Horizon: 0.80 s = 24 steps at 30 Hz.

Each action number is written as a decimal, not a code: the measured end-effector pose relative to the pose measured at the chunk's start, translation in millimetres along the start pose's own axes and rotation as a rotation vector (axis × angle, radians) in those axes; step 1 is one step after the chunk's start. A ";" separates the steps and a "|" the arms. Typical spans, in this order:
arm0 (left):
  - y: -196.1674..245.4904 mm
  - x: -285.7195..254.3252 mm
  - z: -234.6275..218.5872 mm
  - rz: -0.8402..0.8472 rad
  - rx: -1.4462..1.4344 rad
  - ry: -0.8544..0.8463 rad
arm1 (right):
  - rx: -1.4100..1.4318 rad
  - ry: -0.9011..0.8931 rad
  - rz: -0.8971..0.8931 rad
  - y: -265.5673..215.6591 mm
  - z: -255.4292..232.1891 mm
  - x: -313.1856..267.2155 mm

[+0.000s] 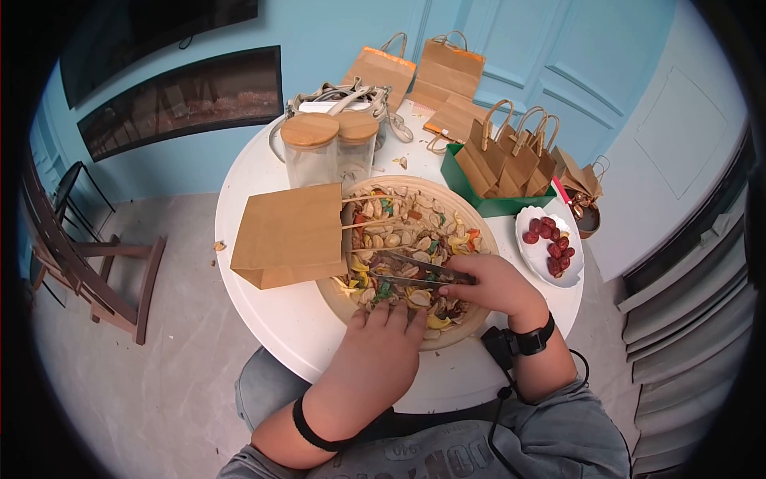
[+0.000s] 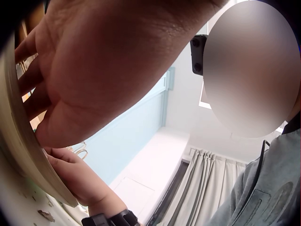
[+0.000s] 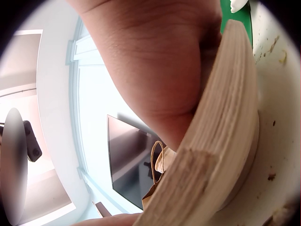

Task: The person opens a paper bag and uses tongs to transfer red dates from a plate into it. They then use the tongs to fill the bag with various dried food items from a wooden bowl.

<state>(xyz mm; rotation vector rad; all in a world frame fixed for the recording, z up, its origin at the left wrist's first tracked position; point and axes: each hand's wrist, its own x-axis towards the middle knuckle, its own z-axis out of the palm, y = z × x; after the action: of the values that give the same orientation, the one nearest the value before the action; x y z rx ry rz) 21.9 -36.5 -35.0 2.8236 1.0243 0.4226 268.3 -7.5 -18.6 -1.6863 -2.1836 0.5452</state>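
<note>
The right hand (image 1: pixel 503 289) has its thumb and fingers clamped on a pair of tongs (image 1: pixel 459 275). The tongs are slim, with two narrow arms which stand apart and point to the left, over the middle of a round tray (image 1: pixel 329 294). The left hand (image 1: pixel 381 343) lies at the near side of this tray, its fingers stretched forward and a little apart, over the edge of the mix; how firmly they touch, I cannot tell.

The tray sits on the white tabletop (image 1: pixel 263 307). It is of pale wood, and the right wrist view shows fine lines along its thick side and one darker brown patch. The mix (image 1: pixel 447 231) in it is mostly thin beige slices, curled and dry-looking, with yellow, orange, green and dark brown pieces among them.

A plain brown paper bag (image 1: pixel 289 239) lies on its side at the left of the tray, its mouth toward the mix and its thin handles reaching over the slices.

Behind the bag stand two clear jars (image 1: pixel 311 166) with wooden lids. At the right, a white plate (image 1: pixel 533 257) carries wrinkled red fruits (image 1: pixel 565 263).
</note>
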 end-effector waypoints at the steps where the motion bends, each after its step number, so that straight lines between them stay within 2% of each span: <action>1: 0.0 -0.1 0.0 -0.002 0.004 0.005 | -0.001 0.000 0.000 0.0 -0.1 -0.1; 24: -0.5 -0.4 -2.4 -0.005 -0.016 -0.011 | -0.018 -0.008 0.019 0.3 -0.4 -1.3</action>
<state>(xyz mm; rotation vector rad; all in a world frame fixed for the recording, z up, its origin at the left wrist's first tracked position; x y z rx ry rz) 20.6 -36.3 -32.8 2.8052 1.0215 0.4127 269.1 -8.6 -18.4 -1.7188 -2.1871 0.5398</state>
